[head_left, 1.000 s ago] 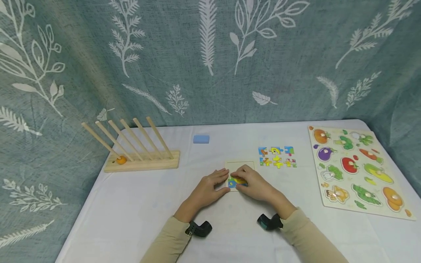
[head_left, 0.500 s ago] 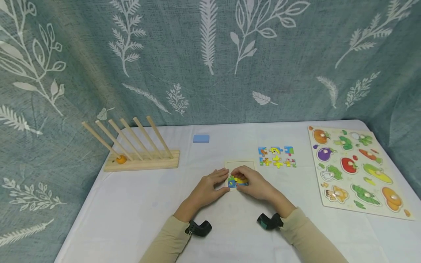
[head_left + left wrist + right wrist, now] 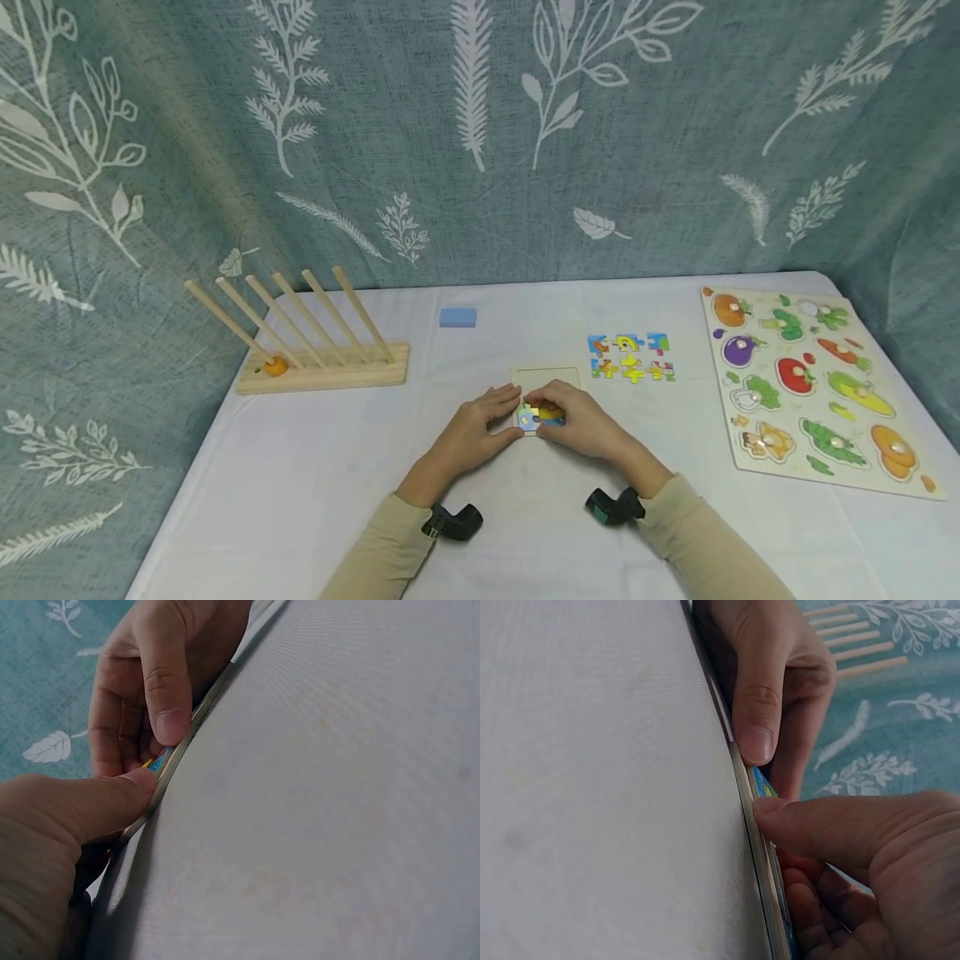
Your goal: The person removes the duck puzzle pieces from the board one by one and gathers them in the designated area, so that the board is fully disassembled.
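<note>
A small wooden puzzle tray (image 3: 547,369) lies flat on the table between both hands, with colourful jigsaw pieces (image 3: 527,419) along its near side. My left hand (image 3: 468,429) rests against its left edge, fingers fairly straight and thumb at the near corner. Over the tray's near right part, my right hand (image 3: 588,419) has curled fingers and thumb on a yellow and blue jigsaw piece (image 3: 553,413), mostly covered by the fingers. In the right wrist view, the right thumb (image 3: 780,817) lies at the tray's near edge, close to the left thumb (image 3: 756,742).
Several loose jigsaw pieces (image 3: 632,358) lie in two rows behind the right hand. A vegetable peg board (image 3: 817,392) is at the right. At the left stands a wooden peg rack (image 3: 322,379) with an orange bead (image 3: 275,366). A blue block (image 3: 457,317) sits farther back.
My right fingers have shifted slightly over the yellow and blue jigsaw piece, lower toward the tray. The left hand stays in place, and the other objects have not moved.
</note>
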The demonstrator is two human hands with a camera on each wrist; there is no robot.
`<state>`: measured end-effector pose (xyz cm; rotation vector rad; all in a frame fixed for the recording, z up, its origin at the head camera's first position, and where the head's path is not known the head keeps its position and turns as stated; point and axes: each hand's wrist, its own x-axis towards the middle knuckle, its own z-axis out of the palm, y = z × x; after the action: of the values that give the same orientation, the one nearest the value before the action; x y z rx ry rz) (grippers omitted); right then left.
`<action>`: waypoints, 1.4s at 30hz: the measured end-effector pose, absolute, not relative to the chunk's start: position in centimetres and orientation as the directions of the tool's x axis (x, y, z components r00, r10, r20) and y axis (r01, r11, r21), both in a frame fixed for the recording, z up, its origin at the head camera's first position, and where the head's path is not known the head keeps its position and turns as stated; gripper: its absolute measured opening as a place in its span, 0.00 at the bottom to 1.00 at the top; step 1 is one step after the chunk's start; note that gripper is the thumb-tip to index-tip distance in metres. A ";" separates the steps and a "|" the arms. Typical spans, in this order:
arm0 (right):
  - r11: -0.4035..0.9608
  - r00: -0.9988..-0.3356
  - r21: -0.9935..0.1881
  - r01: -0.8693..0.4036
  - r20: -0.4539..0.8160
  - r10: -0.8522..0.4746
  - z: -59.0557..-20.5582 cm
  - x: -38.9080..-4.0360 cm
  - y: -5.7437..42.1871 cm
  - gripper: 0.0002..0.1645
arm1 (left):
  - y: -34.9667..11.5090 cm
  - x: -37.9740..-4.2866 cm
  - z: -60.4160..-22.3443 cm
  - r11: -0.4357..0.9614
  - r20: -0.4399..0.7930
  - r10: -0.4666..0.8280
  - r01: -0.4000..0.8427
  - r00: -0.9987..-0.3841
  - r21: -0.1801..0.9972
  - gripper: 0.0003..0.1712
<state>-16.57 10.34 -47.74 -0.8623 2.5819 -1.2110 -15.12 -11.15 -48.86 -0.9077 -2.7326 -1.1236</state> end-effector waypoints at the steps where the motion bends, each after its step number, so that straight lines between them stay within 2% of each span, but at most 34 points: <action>1: 0.508 -0.821 -0.743 -0.436 0.098 -0.562 -47.8 -16.6 10.3 0.24 | -11.2 -15.1 -48.8 0.565 0.257 0.500 0.537 -0.827 0.627 0.29; 14: 0.478 -0.845 -0.778 -0.409 0.124 -0.521 -47.7 -16.4 10.4 0.22 | -11.2 -14.9 -48.5 0.575 0.237 0.500 0.524 -0.833 0.629 0.30; 23: 0.480 -0.842 -0.751 -0.453 0.185 -0.506 -46.9 -16.5 10.9 0.21 | -11.2 -15.0 -48.6 0.572 0.261 0.502 0.543 -0.824 0.615 0.30; 30: 0.503 -0.882 -0.764 -0.405 0.181 -0.435 -46.2 -16.6 13.5 0.20 | -11.1 -15.1 -48.7 0.578 0.248 0.493 0.528 -0.834 0.622 0.29; 42: 0.611 -0.927 -0.706 -0.357 0.187 -0.325 -47.2 -16.5 18.3 0.20 | -11.1 -15.0 -48.7 0.579 0.241 0.480 0.511 -0.843 0.635 0.29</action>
<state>-16.52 18.26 -47.24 -0.6046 2.8553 -1.2654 -14.97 -11.08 -48.65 -0.8648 -2.7534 -1.1287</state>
